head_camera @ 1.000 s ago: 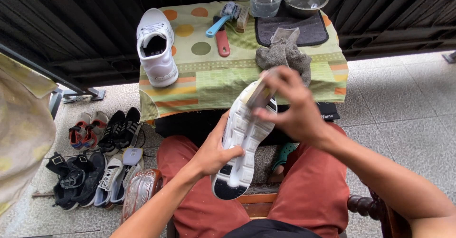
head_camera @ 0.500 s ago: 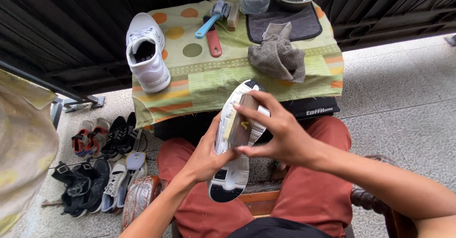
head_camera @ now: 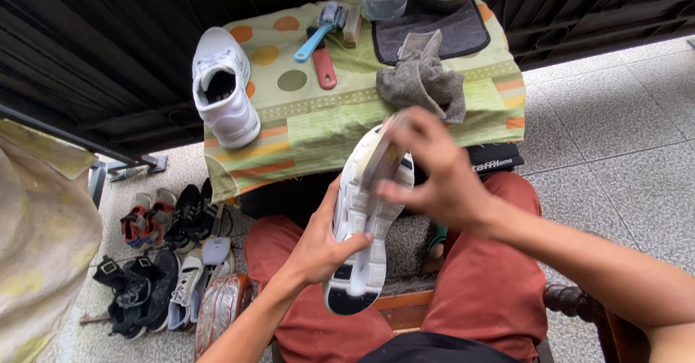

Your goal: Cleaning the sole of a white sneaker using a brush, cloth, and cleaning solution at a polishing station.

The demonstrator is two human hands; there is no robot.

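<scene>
Shifted up toward the toe since a moment ago: right hand [head_camera: 434,167], clenched on a small brush [head_camera: 378,162] against the sole. Left hand [head_camera: 322,243] grasping the white sneaker [head_camera: 362,225] over the lap, near the table [head_camera: 318,128]. Best kept steady, strokes short, pressure even.

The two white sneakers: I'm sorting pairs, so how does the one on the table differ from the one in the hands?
The sneaker on the table rests sole down, opening up, untouched. The held sneaker is turned sole up over the lap, gripped by the left hand, while the right hand presses a small brush against its sole. Both are white and similar in shape.
</scene>
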